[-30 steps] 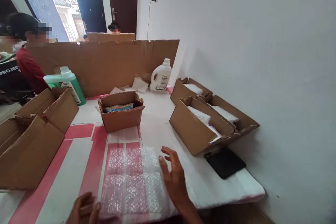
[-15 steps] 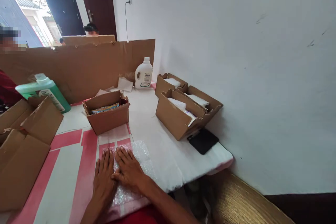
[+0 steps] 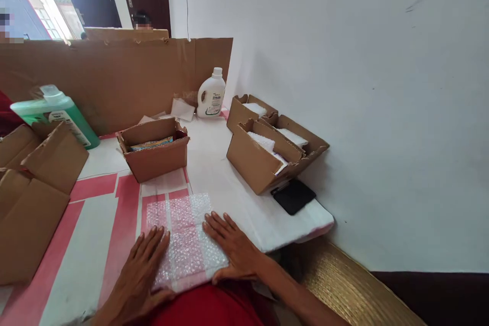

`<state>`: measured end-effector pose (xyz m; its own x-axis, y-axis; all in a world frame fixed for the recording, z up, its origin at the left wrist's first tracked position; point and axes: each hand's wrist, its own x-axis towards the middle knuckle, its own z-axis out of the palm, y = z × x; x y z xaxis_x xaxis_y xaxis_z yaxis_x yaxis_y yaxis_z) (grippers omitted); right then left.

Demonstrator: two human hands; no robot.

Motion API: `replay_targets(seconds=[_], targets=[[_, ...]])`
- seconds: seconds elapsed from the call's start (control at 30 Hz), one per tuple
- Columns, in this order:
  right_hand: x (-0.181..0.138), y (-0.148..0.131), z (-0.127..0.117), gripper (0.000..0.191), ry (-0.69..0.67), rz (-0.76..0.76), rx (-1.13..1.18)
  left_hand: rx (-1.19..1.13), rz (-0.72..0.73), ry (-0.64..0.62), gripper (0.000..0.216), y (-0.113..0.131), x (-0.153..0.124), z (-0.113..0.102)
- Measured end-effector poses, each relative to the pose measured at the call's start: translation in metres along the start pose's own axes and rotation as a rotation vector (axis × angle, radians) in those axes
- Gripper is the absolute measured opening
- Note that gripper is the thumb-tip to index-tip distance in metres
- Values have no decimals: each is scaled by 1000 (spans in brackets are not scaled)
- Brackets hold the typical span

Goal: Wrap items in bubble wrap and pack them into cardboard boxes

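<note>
A clear sheet of bubble wrap (image 3: pixel 187 244) lies flat at the table's near edge, with the pink and white table cover showing through it. My left hand (image 3: pixel 141 270) rests along its left side, fingers stretched out. On the right side of the sheet lies my right hand (image 3: pixel 233 244), palm down with the thumb and fingers apart. Neither hand grips anything. Beyond the sheet stands a small cardboard box (image 3: pixel 160 159) with printed packets inside.
Cardboard boxes (image 3: pixel 263 160) holding white items stand at the right, beside a black flat object (image 3: pixel 293 197). More cardboard boxes (image 3: pixel 34 219) and a green bottle (image 3: pixel 72 122) are at the left. A white jug (image 3: pixel 212 94) stands before a cardboard partition (image 3: pixel 126 76); people are behind it.
My hands have moved apart from the middle of the bubble wrap to its left and right sides, uncovering its centre. The view has tilted slightly downward.
</note>
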<state>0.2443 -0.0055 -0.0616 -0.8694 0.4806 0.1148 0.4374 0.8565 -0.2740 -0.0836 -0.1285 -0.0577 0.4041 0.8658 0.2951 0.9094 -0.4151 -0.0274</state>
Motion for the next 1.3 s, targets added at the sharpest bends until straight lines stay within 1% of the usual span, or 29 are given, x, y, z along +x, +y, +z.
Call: replay_targets(seconds=[0.07,0.17,0.23,0.3,0.4,0.47,0.57,0.63,0.67,0.73,0.8,0.87,0.97,1.03,1.1,1.3], targets=[[-3,-5,2,112,-18,-44,-10,37,67,-31,96,1,-5,-4],[-10,-8,3,101,-28,-66,-26,46,91,-5,79,3,-14,-7],[-18,-8,4,86,-21,-90,-30,-7,89,10,79,4,-21,-10],[-24,-9,6,73,14,-106,-17,-109,66,-8,80,4,-27,-14],[-29,-12,9,61,93,-85,48,-292,19,-50,68,-1,-31,-20],[-27,-13,12,54,156,-43,108,-385,-31,-53,62,-7,-30,-22],[-21,-14,17,44,292,26,220,-511,-114,-8,49,-14,-24,-25],[-16,-16,18,33,406,72,315,-611,-160,28,36,-14,-18,-26],[-13,-18,18,27,456,105,360,-660,-198,43,30,-13,-15,-26],[-7,-24,18,18,525,194,419,-722,-323,82,21,-7,-9,-26],[1,-32,18,16,565,306,421,-730,-493,125,18,1,-5,-25],[8,-41,20,17,603,408,381,-701,-663,158,22,10,-1,-22],[16,-50,24,18,656,520,288,-640,-836,215,31,21,6,-17],[20,-52,27,16,677,561,242,-595,-886,247,33,25,11,-13],[23,-52,28,14,677,586,227,-542,-903,257,32,28,15,-10],[29,-50,27,17,638,638,200,-393,-855,273,26,27,19,-3]])
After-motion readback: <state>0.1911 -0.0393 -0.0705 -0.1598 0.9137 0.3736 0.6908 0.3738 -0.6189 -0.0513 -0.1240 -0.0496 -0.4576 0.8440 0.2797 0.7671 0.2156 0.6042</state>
